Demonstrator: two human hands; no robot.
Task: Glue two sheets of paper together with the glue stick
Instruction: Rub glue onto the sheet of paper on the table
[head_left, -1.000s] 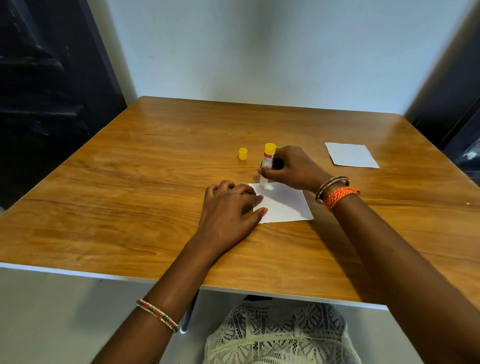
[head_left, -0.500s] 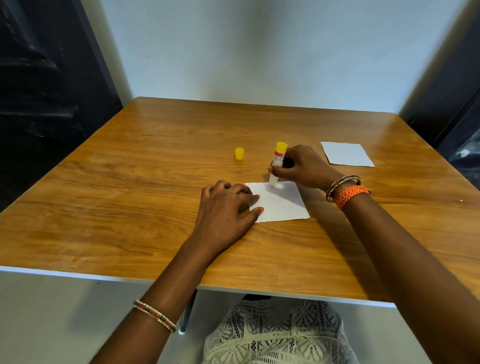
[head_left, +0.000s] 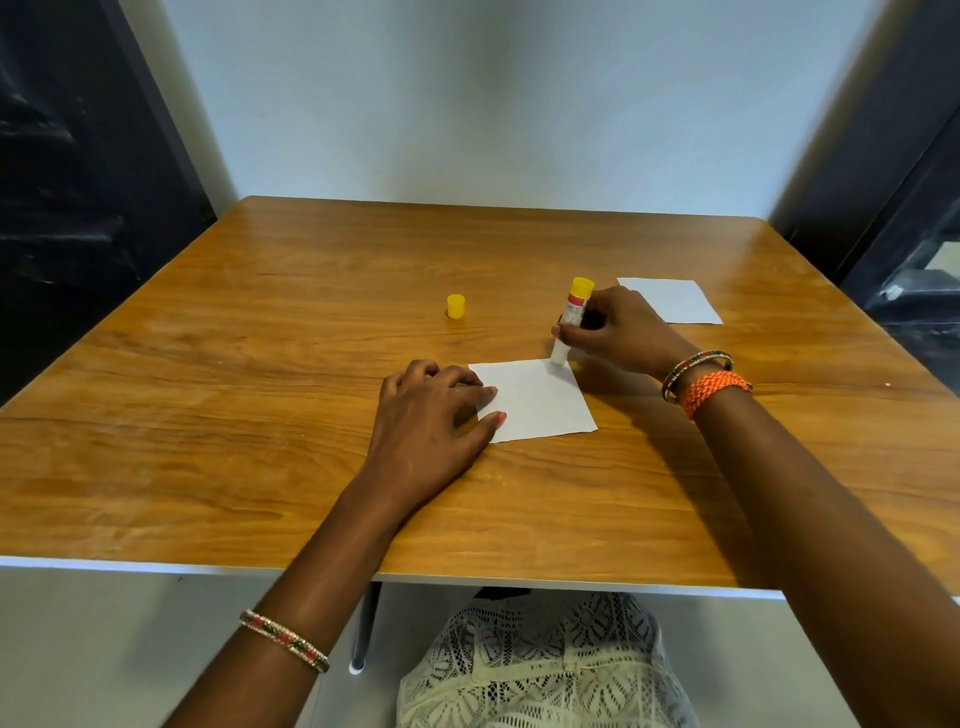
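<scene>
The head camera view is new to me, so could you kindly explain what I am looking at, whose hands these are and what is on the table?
There is no machine here. The picture comes from a wide-angle camera worn on a person's head, looking forward and down, so the two arms reaching in from the bottom are that person's own.

The left hand lies flat on the left edge of a white sheet of paper, holding it down on the wooden table. The right hand grips a glue stick and presses its tip on the far right corner of that sheet.

The yellow cap stands apart, farther back. A second white sheet lies beyond the right hand, untouched.
</scene>
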